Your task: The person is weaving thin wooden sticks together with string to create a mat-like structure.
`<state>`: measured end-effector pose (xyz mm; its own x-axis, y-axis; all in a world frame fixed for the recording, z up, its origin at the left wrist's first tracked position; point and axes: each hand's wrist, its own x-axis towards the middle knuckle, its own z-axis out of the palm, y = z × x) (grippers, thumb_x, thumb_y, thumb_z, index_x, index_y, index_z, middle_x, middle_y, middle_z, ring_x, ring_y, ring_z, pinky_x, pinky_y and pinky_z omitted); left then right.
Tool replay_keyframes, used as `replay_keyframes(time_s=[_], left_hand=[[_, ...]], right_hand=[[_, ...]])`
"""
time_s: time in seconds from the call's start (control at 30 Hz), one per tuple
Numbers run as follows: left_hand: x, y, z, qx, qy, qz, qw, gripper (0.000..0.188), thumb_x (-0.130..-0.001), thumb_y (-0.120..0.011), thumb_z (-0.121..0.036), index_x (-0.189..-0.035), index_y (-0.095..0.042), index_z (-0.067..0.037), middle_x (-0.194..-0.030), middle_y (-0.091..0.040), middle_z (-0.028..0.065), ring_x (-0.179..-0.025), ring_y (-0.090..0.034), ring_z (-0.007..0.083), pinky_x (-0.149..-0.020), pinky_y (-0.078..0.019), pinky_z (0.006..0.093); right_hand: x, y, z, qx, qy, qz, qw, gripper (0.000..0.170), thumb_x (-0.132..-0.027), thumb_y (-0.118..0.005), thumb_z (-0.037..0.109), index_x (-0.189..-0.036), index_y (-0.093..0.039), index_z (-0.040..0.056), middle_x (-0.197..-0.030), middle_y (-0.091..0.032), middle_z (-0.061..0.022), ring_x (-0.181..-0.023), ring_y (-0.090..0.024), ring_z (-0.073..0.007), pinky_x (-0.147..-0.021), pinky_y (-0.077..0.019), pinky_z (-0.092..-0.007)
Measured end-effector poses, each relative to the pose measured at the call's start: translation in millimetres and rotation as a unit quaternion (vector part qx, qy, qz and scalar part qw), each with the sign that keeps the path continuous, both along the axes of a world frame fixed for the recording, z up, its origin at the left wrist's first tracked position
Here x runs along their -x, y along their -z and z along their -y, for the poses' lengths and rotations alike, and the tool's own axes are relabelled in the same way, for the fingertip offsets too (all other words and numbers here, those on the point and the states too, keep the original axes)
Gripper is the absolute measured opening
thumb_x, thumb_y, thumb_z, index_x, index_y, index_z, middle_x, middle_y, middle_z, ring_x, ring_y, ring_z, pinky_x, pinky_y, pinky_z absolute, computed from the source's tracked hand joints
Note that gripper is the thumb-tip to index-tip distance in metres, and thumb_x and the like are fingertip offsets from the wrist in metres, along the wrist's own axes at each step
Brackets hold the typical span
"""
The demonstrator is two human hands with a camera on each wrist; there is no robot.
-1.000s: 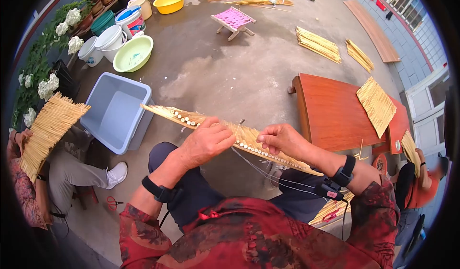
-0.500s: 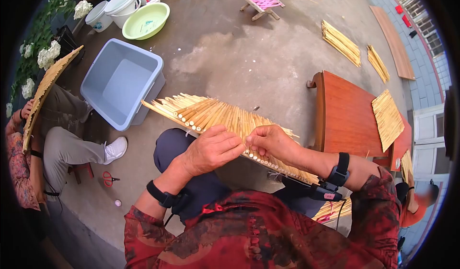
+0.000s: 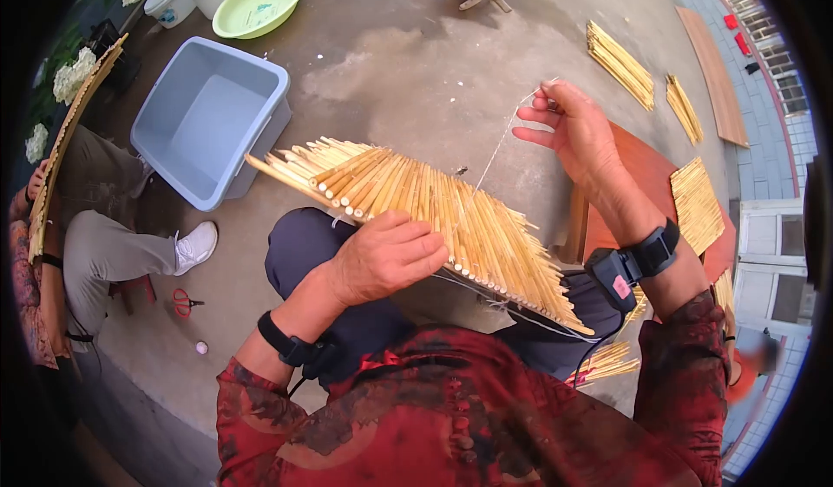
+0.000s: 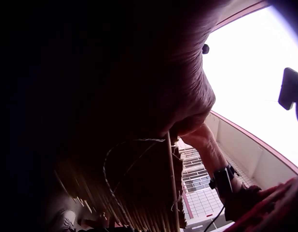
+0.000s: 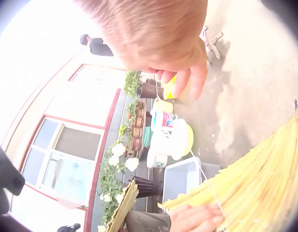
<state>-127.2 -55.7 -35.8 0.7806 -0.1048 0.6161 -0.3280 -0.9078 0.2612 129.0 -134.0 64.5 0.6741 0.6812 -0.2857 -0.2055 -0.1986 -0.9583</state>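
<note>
A panel of pale reed-like stalks [image 3: 434, 201], bound side by side, lies tilted over the person's knees. The left hand [image 3: 390, 257] grips its near edge, thumb and fingers curled over the cut stalk ends. Raised away to the upper right, the right hand [image 3: 580, 136] pinches a thin whitish cord [image 3: 496, 153] between thumb and forefinger, its other fingers loosely spread. From there the cord runs straight down to the panel's middle. In the right wrist view the cord [image 5: 205, 175] reaches the panel close beside the left hand [image 5: 194, 218]. More cord [image 4: 106, 169] loops beneath the panel.
A blue-grey tub [image 3: 204, 123] stands on the ground at left, near a pale green basin [image 3: 259, 4]. Red-handled scissors [image 3: 184, 303] lie by another person's white shoe [image 3: 196, 248]. At right is a reddish wooden table [image 3: 638, 170] bearing a finished-looking stalk panel [image 3: 697, 205].
My right hand has left the panel's edge and risen to the upper right, drawing the cord out. The panel's upper face has tipped more into view; the left hand keeps its grip.
</note>
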Motion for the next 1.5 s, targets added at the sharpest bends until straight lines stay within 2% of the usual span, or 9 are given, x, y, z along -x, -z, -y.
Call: replay_keyframes(time_s=[0.13,0.27,0.47,0.5,0.67,0.83,1.13,1.2,1.5], left_hand=[[-11.5,-1.6,-5.9,0.026,-0.026,0.017,0.999,0.021,-0.072,-0.063,-0.009,-0.092,-0.064,-0.008,-0.089,-0.062,0.0017,-0.085,-0.062,0.0169,-0.08,-0.0445,0.0313],[-21.3,-5.1,-17.9,0.045,-0.034,0.026,0.998,0.02,-0.073,-0.065,-0.008,-0.093,-0.064,-0.01,-0.089,-0.062,0.0008,-0.086,-0.061,0.0166,-0.086,-0.0427,0.0352],[-24.6,-1.6,-25.5,0.036,-0.039,0.014,0.998,0.022,-0.075,-0.068,-0.009,-0.096,-0.064,-0.013,-0.095,-0.062,-0.001,-0.098,-0.06,0.0175,-0.1,-0.0385,0.0421],[-28.5,0.3,-22.9,0.029,-0.034,0.016,0.999,0.022,-0.075,-0.068,-0.01,-0.097,-0.063,-0.013,-0.097,-0.062,-0.0015,-0.101,-0.06,0.018,-0.103,-0.0368,0.0431],[-33.7,-1.4,-21.5,0.017,-0.044,0.016,0.999,0.026,-0.074,-0.071,-0.009,-0.098,-0.063,-0.014,-0.103,-0.062,-0.0012,-0.113,-0.057,0.0202,-0.106,-0.0337,0.0442],[-27.7,-6.8,-19.9,0.026,-0.058,0.0,0.998,0.032,-0.071,-0.073,-0.009,-0.101,-0.063,-0.014,-0.107,-0.061,-0.0007,-0.118,-0.054,0.022,-0.107,-0.0334,0.0457],[-21.5,1.3,-25.2,0.055,-0.057,0.015,0.997,0.034,-0.07,-0.074,-0.01,-0.102,-0.064,-0.013,-0.103,-0.06,-0.0005,-0.11,-0.057,0.0198,-0.102,-0.0382,0.0436],[-21.7,0.0,-24.3,0.074,-0.051,-0.004,0.996,0.032,-0.07,-0.074,-0.009,-0.1,-0.065,-0.015,-0.099,-0.059,-0.0013,-0.103,-0.058,0.0173,-0.101,-0.0384,0.0426],[-20.2,-0.5,-25.3,0.089,-0.05,-0.001,0.995,0.029,-0.072,-0.073,-0.009,-0.099,-0.065,-0.015,-0.098,-0.06,-0.0023,-0.101,-0.058,0.0155,-0.102,-0.0372,0.0417]], right_hand=[[23.3,-31.5,-0.3,-0.105,0.04,-0.132,0.985,0.019,-0.096,-0.051,0.021,-0.093,-0.055,0.0022,-0.081,-0.054,-0.0067,-0.069,-0.062,-0.0158,-0.065,-0.0582,-0.0351],[-36.5,-44.1,19.5,0.007,-0.126,0.036,0.991,0.016,-0.092,-0.061,0.02,-0.091,-0.059,0.0045,-0.066,-0.048,0.0042,-0.045,-0.032,-0.003,-0.042,-0.0305,-0.0195],[-407.4,-157.1,265.0,-0.149,0.403,0.279,0.859,0.014,-0.091,-0.063,0.017,-0.088,-0.058,0.0037,-0.063,-0.043,0.0051,-0.043,-0.03,-0.0025,-0.034,-0.0197,-0.0206],[-364.8,-141.1,254.9,-0.113,0.431,0.297,0.845,0.013,-0.089,-0.064,0.017,-0.088,-0.059,0.0053,-0.063,-0.043,0.0053,-0.043,-0.029,-0.0029,-0.034,-0.0192,-0.0207],[-82.8,-30.1,89.7,0.075,-0.073,0.108,0.989,0.014,-0.088,-0.063,0.018,-0.098,-0.064,0.0079,-0.064,-0.04,0.0112,-0.051,-0.034,0.0002,-0.043,-0.0232,-0.0167],[45.4,54.4,41.0,0.13,-0.387,0.204,0.89,0.017,-0.086,-0.067,0.015,-0.101,-0.069,0.0078,-0.07,-0.056,0.0023,-0.057,-0.048,-0.0044,-0.048,-0.0399,-0.0204],[43.1,59.9,27.3,0.167,-0.408,0.113,0.891,0.008,-0.088,-0.066,0.013,-0.084,-0.063,0.0056,-0.07,-0.06,-0.0018,-0.057,-0.057,-0.0118,-0.05,-0.045,-0.0261],[42.8,64.1,30.5,0.035,-0.356,0.467,0.809,0.004,-0.084,-0.064,0.008,-0.086,-0.061,0.007,-0.08,-0.062,-0.009,-0.069,-0.063,-0.0257,-0.059,-0.0486,-0.0348],[-192.1,-6.1,47.3,0.234,0.105,0.685,0.682,0.015,-0.093,-0.056,0.02,-0.092,-0.061,0.0055,-0.082,-0.065,-0.0172,-0.077,-0.062,-0.0358,-0.067,-0.0477,-0.0421]])
